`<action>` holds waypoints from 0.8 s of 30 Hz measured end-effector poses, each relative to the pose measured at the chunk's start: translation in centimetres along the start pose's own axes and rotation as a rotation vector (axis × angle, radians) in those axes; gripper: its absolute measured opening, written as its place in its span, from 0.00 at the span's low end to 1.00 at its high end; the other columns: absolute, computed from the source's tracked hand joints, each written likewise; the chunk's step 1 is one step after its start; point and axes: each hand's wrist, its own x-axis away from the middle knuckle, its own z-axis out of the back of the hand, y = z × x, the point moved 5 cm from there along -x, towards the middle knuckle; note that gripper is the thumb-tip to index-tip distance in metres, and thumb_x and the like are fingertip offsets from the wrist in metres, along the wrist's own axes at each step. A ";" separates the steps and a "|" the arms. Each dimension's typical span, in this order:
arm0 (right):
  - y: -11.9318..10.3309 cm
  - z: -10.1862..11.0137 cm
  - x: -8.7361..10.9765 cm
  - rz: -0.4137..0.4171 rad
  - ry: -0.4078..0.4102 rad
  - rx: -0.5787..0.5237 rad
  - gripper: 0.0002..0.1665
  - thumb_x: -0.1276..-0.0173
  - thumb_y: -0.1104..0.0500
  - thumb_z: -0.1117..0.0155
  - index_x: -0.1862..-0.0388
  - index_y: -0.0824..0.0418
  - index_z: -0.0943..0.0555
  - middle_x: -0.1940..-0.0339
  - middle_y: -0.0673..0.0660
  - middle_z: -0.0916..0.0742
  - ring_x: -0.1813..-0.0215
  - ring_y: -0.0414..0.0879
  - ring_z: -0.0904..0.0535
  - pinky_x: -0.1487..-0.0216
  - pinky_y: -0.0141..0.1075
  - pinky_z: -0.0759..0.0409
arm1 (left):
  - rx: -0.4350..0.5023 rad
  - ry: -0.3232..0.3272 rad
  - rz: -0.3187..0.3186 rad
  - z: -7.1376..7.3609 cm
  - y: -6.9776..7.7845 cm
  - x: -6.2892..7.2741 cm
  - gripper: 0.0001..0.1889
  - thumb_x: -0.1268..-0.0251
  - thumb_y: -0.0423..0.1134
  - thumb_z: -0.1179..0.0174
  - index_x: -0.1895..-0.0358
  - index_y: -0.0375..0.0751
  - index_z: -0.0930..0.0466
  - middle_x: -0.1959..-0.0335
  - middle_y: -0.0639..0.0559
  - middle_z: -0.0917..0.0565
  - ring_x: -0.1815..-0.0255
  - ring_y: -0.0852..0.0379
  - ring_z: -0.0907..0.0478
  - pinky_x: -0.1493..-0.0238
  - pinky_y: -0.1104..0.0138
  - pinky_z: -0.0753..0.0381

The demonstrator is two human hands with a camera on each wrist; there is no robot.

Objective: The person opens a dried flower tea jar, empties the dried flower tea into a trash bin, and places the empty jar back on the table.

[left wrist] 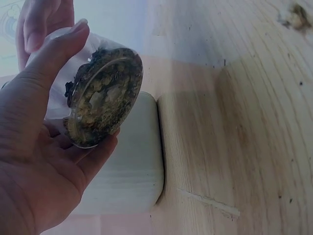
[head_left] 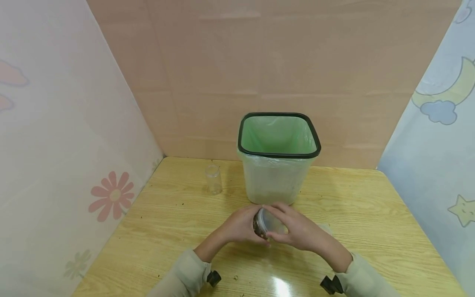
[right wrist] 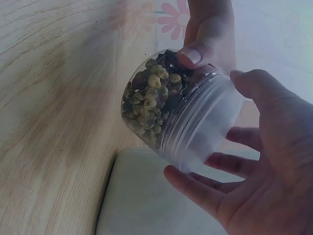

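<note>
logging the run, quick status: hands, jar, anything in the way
Left hand on jar, right hand on lid. Jar tilted, lid on. Bin just beyond, nothing seen blocking the hands.

Left hand [left wrist: 41, 142]: grips a jar [left wrist: 103, 93] — thumb on one side, fingers on the other.
Jar: clear, base towards the camera; dried contents [left wrist: 115, 83], dark and yellowish.
Right hand [left wrist: 43, 22]: partly visible, far end of jar.
Bin [left wrist: 128, 169]: pale, behind jar.
Tabletop [left wrist: 215, 132]: wood-grained — dark specks [left wrist: 301, 83], one pale crumb [left wrist: 296, 17].
</note>
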 end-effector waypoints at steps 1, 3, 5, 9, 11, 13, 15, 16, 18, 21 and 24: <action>0.0 0.0 0.1 0.012 -0.003 0.001 0.42 0.33 0.46 0.28 0.24 0.57 0.31 0.34 0.56 0.22 0.39 0.51 0.21 0.44 0.48 0.18 | 0.008 -0.008 -0.001 0.0 -0.1 0.0 0.53 0.58 0.64 0.21 0.26 0.53 0.35 0.41 0.59 0.21 0.47 0.65 0.23 0.50 0.71 0.20; -0.2 0.1 0.1 0.049 -0.005 0.009 0.43 0.34 0.48 0.27 0.24 0.56 0.31 0.33 0.56 0.23 0.37 0.52 0.22 0.42 0.49 0.19 | 0.021 -0.027 -0.013 -0.1 -0.3 0.0 0.54 0.59 0.65 0.21 0.25 0.54 0.35 0.40 0.59 0.22 0.46 0.65 0.24 0.48 0.70 0.21; -0.3 0.1 0.2 0.097 -0.006 0.010 0.44 0.35 0.49 0.25 0.24 0.56 0.32 0.32 0.56 0.24 0.35 0.52 0.23 0.41 0.49 0.19 | 0.042 -0.044 -0.029 -0.1 -0.5 0.1 0.54 0.59 0.65 0.21 0.25 0.55 0.36 0.39 0.60 0.22 0.45 0.65 0.24 0.47 0.70 0.21; -0.4 0.1 0.4 0.177 -0.010 -0.012 0.45 0.36 0.50 0.24 0.23 0.57 0.32 0.29 0.57 0.26 0.32 0.53 0.25 0.39 0.50 0.20 | 0.086 -0.070 -0.078 -0.1 -0.5 0.1 0.53 0.58 0.63 0.21 0.24 0.57 0.37 0.37 0.59 0.23 0.44 0.65 0.24 0.46 0.70 0.21; -0.5 0.0 0.5 0.188 -0.021 -0.027 0.45 0.35 0.50 0.25 0.23 0.57 0.33 0.28 0.57 0.26 0.31 0.53 0.26 0.39 0.50 0.20 | 0.098 -0.078 -0.088 -0.2 -0.6 0.1 0.53 0.57 0.62 0.21 0.24 0.58 0.37 0.36 0.60 0.24 0.42 0.65 0.24 0.45 0.70 0.21; -0.4 -0.1 0.5 0.178 -0.037 -0.040 0.44 0.34 0.49 0.26 0.23 0.56 0.33 0.27 0.57 0.27 0.30 0.53 0.27 0.38 0.51 0.20 | 0.091 -0.081 -0.080 -0.3 -0.7 0.2 0.54 0.57 0.63 0.21 0.24 0.58 0.38 0.35 0.60 0.24 0.41 0.65 0.25 0.44 0.70 0.22; -0.3 -0.2 0.5 0.141 -0.053 -0.061 0.43 0.32 0.47 0.28 0.22 0.56 0.34 0.26 0.58 0.28 0.29 0.54 0.27 0.38 0.52 0.21 | 0.076 -0.075 -0.059 -0.4 -0.8 0.2 0.53 0.57 0.64 0.22 0.24 0.57 0.38 0.36 0.61 0.24 0.42 0.65 0.25 0.43 0.69 0.22; -0.2 -0.2 0.5 0.114 -0.060 -0.073 0.43 0.31 0.46 0.30 0.22 0.56 0.35 0.26 0.58 0.29 0.29 0.55 0.27 0.38 0.52 0.21 | 0.062 -0.068 -0.045 -0.4 -0.8 0.3 0.54 0.57 0.65 0.22 0.24 0.57 0.38 0.36 0.61 0.24 0.42 0.65 0.25 0.43 0.69 0.22; -0.1 -0.3 0.4 0.047 -0.061 -0.091 0.44 0.29 0.42 0.33 0.21 0.55 0.36 0.25 0.59 0.30 0.29 0.56 0.27 0.38 0.53 0.21 | 0.029 -0.046 -0.025 -0.3 -0.7 0.2 0.54 0.57 0.65 0.22 0.24 0.55 0.38 0.38 0.60 0.23 0.43 0.65 0.24 0.44 0.68 0.21; 0.3 -0.3 0.3 -0.057 -0.059 -0.111 0.46 0.29 0.37 0.37 0.20 0.56 0.39 0.25 0.60 0.30 0.31 0.58 0.26 0.39 0.54 0.21 | -0.028 -0.003 -0.012 -0.2 -0.5 0.1 0.55 0.57 0.64 0.21 0.24 0.51 0.38 0.39 0.58 0.22 0.45 0.63 0.23 0.47 0.68 0.20; 0.6 -0.3 0.2 -0.118 -0.060 -0.115 0.48 0.29 0.35 0.39 0.20 0.58 0.39 0.27 0.61 0.29 0.34 0.58 0.24 0.41 0.53 0.20 | -0.079 0.032 0.010 0.0 -0.3 0.1 0.55 0.57 0.63 0.21 0.24 0.49 0.38 0.39 0.56 0.22 0.46 0.61 0.23 0.49 0.67 0.19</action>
